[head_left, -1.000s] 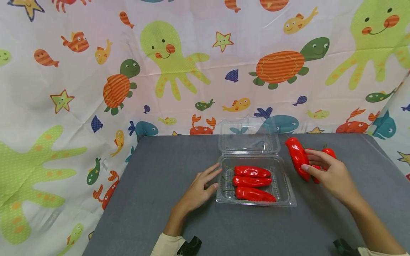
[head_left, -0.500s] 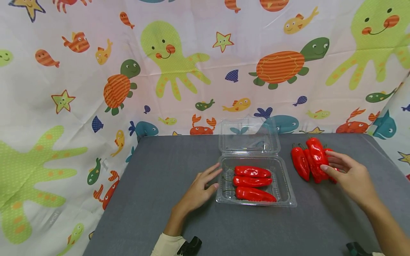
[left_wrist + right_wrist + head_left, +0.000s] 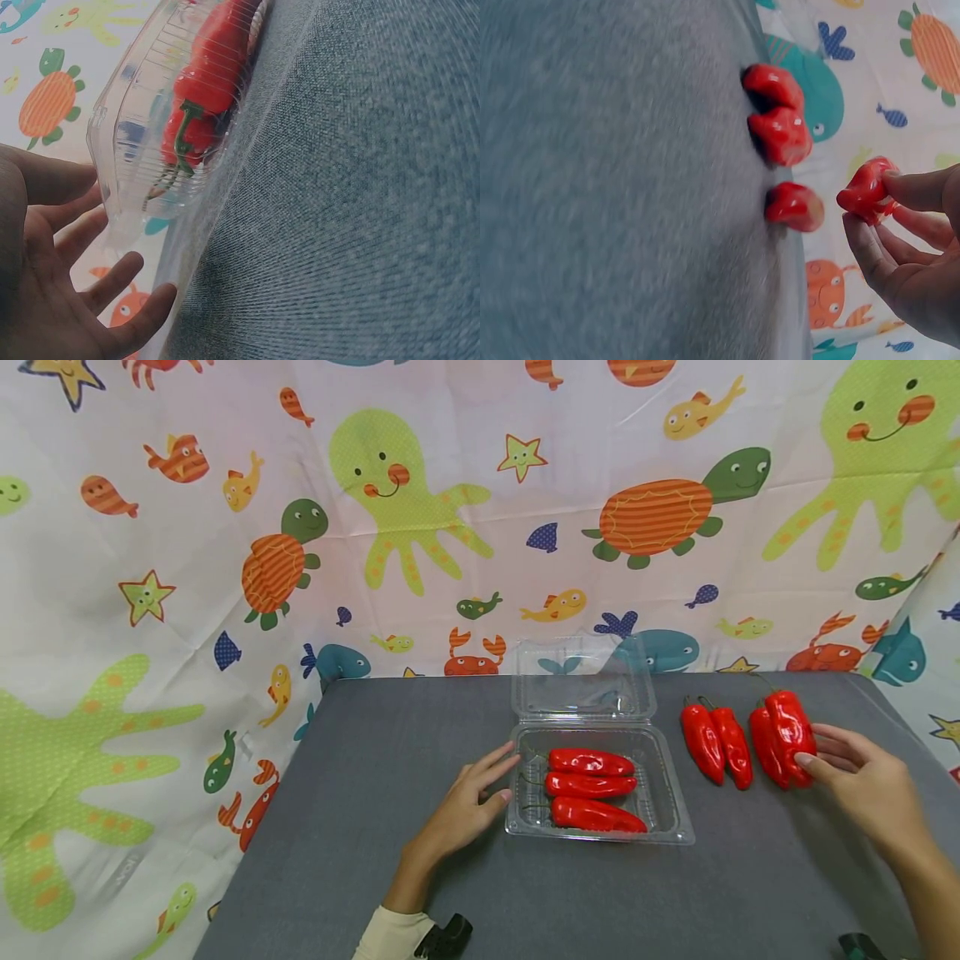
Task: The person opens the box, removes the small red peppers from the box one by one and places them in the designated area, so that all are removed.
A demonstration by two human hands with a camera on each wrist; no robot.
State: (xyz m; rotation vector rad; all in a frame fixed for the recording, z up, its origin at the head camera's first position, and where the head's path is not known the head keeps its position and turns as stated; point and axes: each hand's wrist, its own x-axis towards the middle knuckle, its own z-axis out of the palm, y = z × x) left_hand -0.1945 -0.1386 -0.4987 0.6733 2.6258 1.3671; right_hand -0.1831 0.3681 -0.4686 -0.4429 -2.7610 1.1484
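My right hand point(image 3: 870, 777) pinches a long red pepper point(image 3: 791, 735) between thumb and fingers. In the right wrist view this held pepper point(image 3: 868, 191) is raised above the table, end toward the camera. Just left of it lies another red pepper point(image 3: 763, 745), partly overlapped in the head view. My left hand point(image 3: 467, 802) has its fingers extended at the left rim of a clear plastic clamshell box point(image 3: 667, 810). Three red peppers with thin green stems lie crosswise in the box, the front one point(image 3: 598, 816) nearest me. The left wrist view shows thumb and fingers spread at the box wall point(image 3: 109, 154).
The box's hinged lid point(image 3: 583, 689) stands up at the back. Two more red peppers, one at the left point(image 3: 702, 743) and one beside it point(image 3: 732, 747), lie right of the box. Grey cloth point(image 3: 360, 777) covers the table. A printed curtain point(image 3: 450, 485) hangs behind.
My right hand has moved right with the held pepper, passing over the others, which now show more fully on the table. My left hand and the box stay put.
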